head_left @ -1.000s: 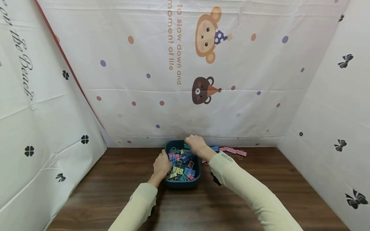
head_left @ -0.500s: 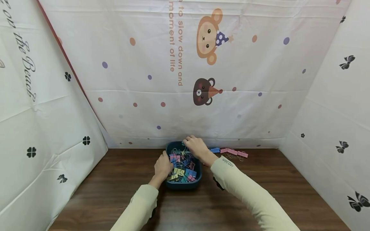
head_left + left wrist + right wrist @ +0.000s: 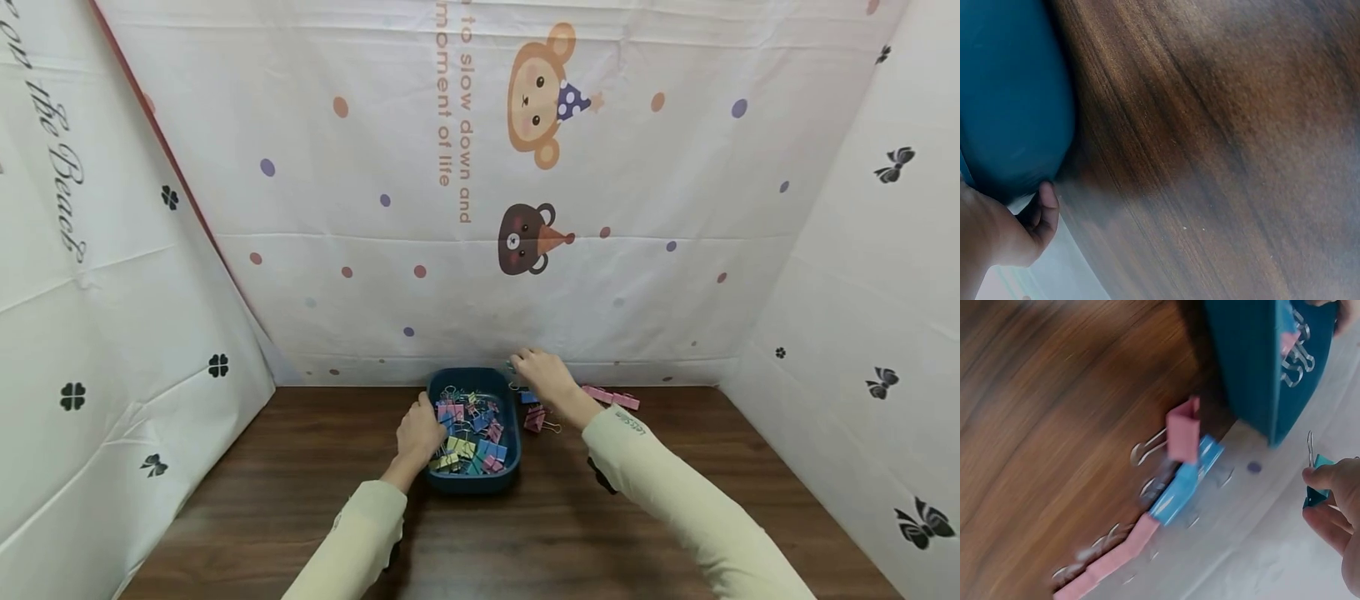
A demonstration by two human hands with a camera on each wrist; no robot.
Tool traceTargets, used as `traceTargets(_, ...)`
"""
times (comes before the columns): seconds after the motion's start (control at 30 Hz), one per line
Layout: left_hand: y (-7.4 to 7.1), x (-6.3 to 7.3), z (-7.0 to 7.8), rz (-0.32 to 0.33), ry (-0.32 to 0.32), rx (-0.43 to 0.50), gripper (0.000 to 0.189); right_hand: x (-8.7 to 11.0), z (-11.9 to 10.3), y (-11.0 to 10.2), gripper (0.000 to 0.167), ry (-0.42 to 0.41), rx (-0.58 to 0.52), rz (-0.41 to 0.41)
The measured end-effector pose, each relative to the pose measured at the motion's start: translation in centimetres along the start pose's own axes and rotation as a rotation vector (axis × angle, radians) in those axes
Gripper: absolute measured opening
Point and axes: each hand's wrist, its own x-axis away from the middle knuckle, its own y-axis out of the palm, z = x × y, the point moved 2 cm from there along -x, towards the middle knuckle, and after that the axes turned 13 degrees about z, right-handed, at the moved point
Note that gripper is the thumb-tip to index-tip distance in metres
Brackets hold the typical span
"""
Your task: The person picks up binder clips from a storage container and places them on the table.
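My left hand grips the left side of a dark blue plastic bin, which stands near the back wall. Heaped inside are binder clips in pink, blue, yellow and green, with wire handles sticking up. Just beyond the bin's right rim, my right hand pinches a teal binder clip between thumb and fingers, held above the table's back edge. Below it on the table lie a pink binder clip and a row with a blue binder clip and pink binder clips.
Brown wood-grain table extends around the bin. A white printed cloth hangs right behind the table's back edge, and more white cloth closes off both sides.
My right hand has come out of the bin and moved right, carrying the teal binder clip over the rim. The left hand stays at the bin's left side.
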Motion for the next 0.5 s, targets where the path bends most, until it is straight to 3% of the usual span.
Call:
traceTargets(0.2, -0.1, 0.1, -0.7, 0.001, -0.009, 0.003, 0.065, 2.7, 2.2, 0.0, 0.035, 0.021, 0.016, -0.010)
traceTargets(0.5, 0.1, 0.0, -0.4, 0.006, -0.002, 0.013, 0.064, 7.6, 4.9, 1.4, 0.020, 0.069, -0.013, 0.005)
